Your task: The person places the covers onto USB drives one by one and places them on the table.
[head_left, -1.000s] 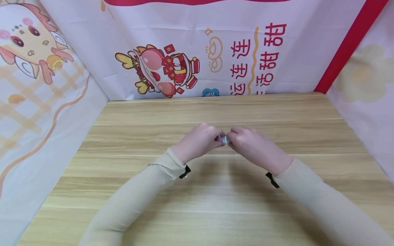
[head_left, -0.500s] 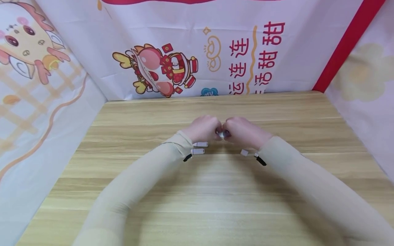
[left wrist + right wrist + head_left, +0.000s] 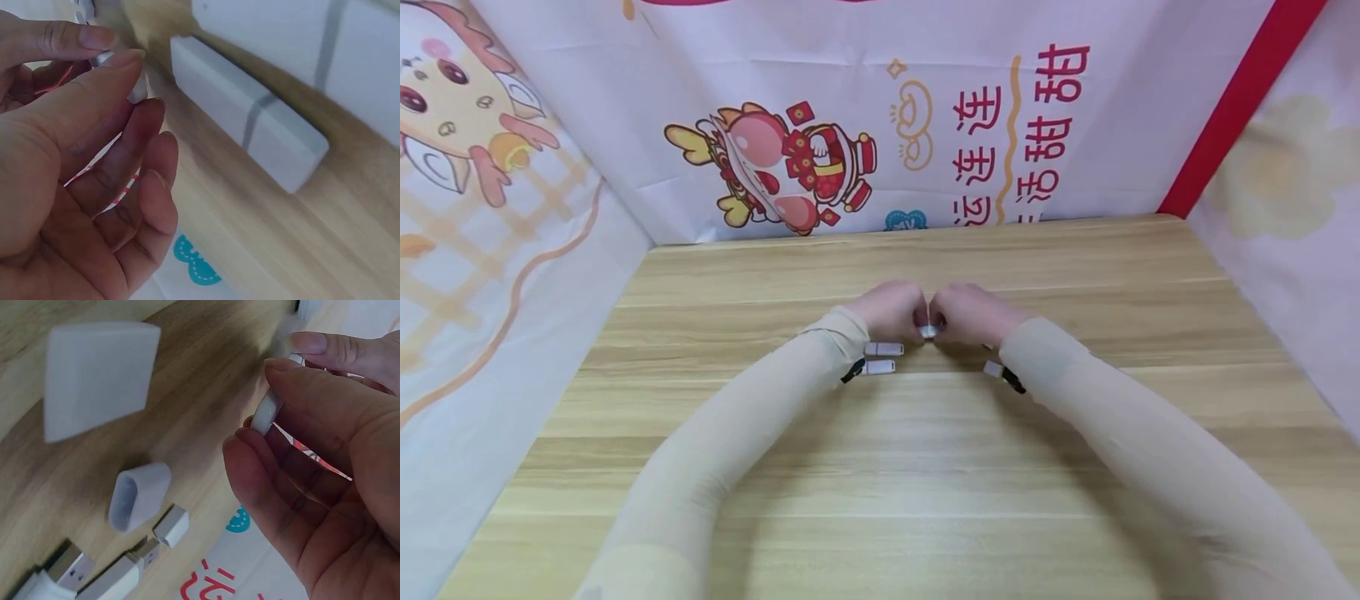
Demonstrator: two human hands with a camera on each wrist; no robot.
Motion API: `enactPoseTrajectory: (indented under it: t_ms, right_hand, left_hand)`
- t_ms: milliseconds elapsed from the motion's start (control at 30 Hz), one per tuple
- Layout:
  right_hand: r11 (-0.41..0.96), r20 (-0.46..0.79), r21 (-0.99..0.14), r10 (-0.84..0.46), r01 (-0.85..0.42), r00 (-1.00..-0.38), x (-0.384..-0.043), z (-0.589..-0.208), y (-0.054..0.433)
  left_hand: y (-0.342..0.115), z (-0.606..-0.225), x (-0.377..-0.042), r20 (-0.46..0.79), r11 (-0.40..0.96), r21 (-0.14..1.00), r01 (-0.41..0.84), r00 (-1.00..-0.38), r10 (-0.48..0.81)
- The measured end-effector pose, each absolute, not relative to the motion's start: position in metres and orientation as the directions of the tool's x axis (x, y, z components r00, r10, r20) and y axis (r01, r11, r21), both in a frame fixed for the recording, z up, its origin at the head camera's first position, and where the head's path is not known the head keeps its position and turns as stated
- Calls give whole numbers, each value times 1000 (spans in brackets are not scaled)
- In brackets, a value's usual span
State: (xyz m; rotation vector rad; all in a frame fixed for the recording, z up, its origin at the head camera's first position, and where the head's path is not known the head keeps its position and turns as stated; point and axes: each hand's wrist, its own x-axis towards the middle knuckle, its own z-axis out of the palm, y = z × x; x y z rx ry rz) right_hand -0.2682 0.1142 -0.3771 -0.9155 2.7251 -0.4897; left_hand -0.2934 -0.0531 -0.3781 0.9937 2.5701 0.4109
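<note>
The left hand (image 3: 891,310) and right hand (image 3: 966,315) both pinch the small white stick (image 3: 929,332) over the tabletop (image 3: 880,475); its long axis seems to run between their fingers (image 3: 152,119), neither hand nearer.

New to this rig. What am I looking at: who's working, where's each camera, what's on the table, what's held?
There's no robot: a person works with two bare hands. The wide picture comes from a camera on the head, looking down at the left hand, right hand and wooden table. The two close-ups come from cameras on each wrist. Beside the left hand lie two white sticks. Beside the right are a hollow white cap and USB sticks with bare metal plugs. Both hands pinch a small white item; fingers hide much of it.
</note>
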Motion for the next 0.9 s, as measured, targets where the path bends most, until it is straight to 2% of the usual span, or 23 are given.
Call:
enactPoseTrajectory:
  t_ms: [267,667,900]
  right_hand:
    - [765,-137,-407,-592,-499,-794,-285,-384,105]
    - [785,-177,-397,-574,-475,-800,-283,-378,104]
    - [804,-198,-388,-550,-450,-811,-280,-369,111]
  left_hand:
    - [-56,-376,-305,-257,750,389,535,-719,646]
    - [-56,-377,-307,-258,744,362,561,-707,659]
    - [-60,-373,-302,-278,767,374,522,-726,629]
